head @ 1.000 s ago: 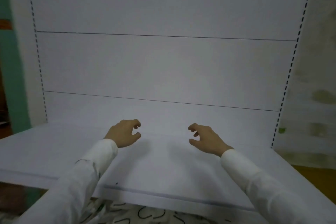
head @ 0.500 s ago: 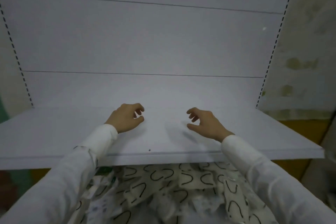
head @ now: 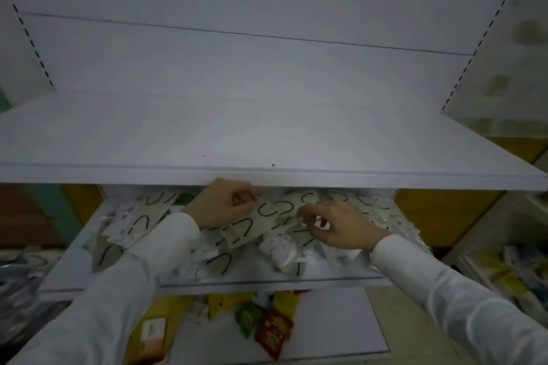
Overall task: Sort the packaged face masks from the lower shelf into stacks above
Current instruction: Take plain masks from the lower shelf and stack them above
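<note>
Left hand: grip curled tight at the edge of the mask packets; cannot tell if it holds one. Right hand: grip bent onto the same heap, hold unclear. Packets lie piled on the lower shelf, beneath the upper shelf.

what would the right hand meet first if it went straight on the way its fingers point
The mask packets: the fingertips of the right hand point left into the pile, at a white packet with black loops. They may touch it; depth is unclear.
</note>
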`<state>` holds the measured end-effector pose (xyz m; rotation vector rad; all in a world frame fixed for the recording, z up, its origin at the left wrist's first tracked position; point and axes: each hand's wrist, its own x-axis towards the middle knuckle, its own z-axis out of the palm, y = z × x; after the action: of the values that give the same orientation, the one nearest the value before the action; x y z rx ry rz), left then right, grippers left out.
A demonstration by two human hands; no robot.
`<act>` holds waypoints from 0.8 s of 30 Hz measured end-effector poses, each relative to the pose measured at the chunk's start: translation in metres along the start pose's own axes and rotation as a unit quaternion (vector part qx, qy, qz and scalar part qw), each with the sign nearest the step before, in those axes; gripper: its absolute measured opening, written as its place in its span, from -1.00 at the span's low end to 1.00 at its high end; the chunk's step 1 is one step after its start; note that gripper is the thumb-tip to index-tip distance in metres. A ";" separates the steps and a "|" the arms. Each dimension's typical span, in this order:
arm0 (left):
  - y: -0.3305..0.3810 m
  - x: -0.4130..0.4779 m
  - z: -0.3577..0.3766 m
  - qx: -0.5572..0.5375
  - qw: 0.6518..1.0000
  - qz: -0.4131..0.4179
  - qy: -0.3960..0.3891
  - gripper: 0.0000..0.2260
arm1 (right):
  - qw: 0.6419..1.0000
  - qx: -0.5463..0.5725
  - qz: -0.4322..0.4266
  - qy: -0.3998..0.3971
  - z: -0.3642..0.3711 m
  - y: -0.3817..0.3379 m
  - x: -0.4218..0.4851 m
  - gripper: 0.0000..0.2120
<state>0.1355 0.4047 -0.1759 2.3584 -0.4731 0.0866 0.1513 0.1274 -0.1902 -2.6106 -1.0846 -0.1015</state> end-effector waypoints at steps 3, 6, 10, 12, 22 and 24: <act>-0.039 -0.006 0.030 -0.017 0.995 -0.093 -0.025 -0.86 | 0.998 0.035 0.051 -0.021 0.034 0.018 -0.001 -0.68; -0.076 -0.008 0.057 -0.011 0.985 -0.174 -0.007 -0.84 | 0.990 0.094 0.104 -0.028 0.075 0.037 0.002 -0.70; -0.104 -0.001 0.088 -0.013 0.965 -0.248 0.080 -0.84 | 0.972 0.158 0.168 -0.042 0.124 0.058 0.017 -0.74; -0.114 0.004 0.101 -0.035 0.953 -0.282 0.108 -0.83 | 0.962 0.185 0.196 -0.049 0.143 0.066 0.029 -0.74; -0.169 0.005 0.142 -0.064 0.938 -0.311 0.138 -0.90 | 0.856 0.318 0.402 -0.064 0.233 0.077 0.113 -0.75; -0.179 0.005 0.143 -0.058 0.943 -0.299 0.134 -0.90 | 0.833 0.325 0.446 -0.034 0.242 0.071 0.126 -0.75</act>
<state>0.1943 0.4277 -0.3961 2.2291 0.3666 0.0898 0.2778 0.2411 -0.4150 -2.1942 0.1853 0.4854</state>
